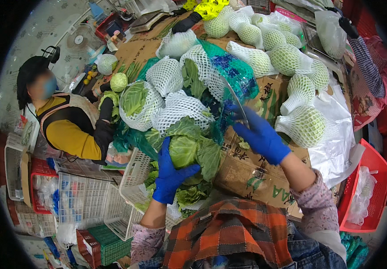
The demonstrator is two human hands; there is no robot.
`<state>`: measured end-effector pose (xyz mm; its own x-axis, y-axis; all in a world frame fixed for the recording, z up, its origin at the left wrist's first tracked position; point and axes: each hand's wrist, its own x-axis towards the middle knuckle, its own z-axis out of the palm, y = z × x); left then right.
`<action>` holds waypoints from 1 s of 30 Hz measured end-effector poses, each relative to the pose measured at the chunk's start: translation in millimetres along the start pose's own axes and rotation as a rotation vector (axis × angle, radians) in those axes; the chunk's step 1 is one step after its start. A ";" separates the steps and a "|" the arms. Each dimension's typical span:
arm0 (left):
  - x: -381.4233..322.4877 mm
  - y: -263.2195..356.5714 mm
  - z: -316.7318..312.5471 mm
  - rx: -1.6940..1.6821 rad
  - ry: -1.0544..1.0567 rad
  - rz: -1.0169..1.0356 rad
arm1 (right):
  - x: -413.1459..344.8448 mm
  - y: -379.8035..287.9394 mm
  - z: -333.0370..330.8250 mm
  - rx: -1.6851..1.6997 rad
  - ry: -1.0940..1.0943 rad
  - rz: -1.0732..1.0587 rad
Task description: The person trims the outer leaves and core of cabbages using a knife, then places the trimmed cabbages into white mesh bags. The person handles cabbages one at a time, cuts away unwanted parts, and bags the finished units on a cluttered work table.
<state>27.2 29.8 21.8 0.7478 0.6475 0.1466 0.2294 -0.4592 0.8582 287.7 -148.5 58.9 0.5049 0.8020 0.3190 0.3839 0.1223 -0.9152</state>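
My left hand [174, 173], in a blue glove, holds a green cabbage [184, 151] whose outer leaves [210, 156] hang loose on its right side. To the right of the cabbage, my right hand [260, 134], also blue-gloved, grips a knife with a curved blade [232, 92] pointing up and away; its handle is hidden in the fingers. Beyond the cabbage, several heads in white foam net sleeves [164, 75] lie on a green mesh sack [237, 62]. Loose leaves [190, 196] lie in a white plastic crate [136, 178] under my left hand.
Netted cabbages [302, 126] line the right of the cardboard-covered table [240, 175], near white plastic film [334, 134]. A co-worker [69, 117] at left handles cabbages. Other workers' gloved hands [187, 23] [349, 27] are at the far side and right. A red crate [380, 175] stands at right.
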 end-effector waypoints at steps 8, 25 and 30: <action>18.9 -4.8 -11.9 -0.405 -0.005 -0.235 | -86.8 3.3 23.6 -0.142 -0.098 0.332; -4.0 3.7 -18.1 -0.324 -0.029 -0.177 | 29.9 62.1 63.8 -0.334 -0.159 0.497; 4.1 28.1 -24.9 -0.611 0.002 -0.374 | -1.7 -18.4 9.4 -0.111 -0.128 0.421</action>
<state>21.2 34.7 58.8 0.6858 0.6967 -0.2106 0.0794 0.2159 0.9732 272.6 -146.6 73.0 0.5381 0.8351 -0.1144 0.2496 -0.2875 -0.9247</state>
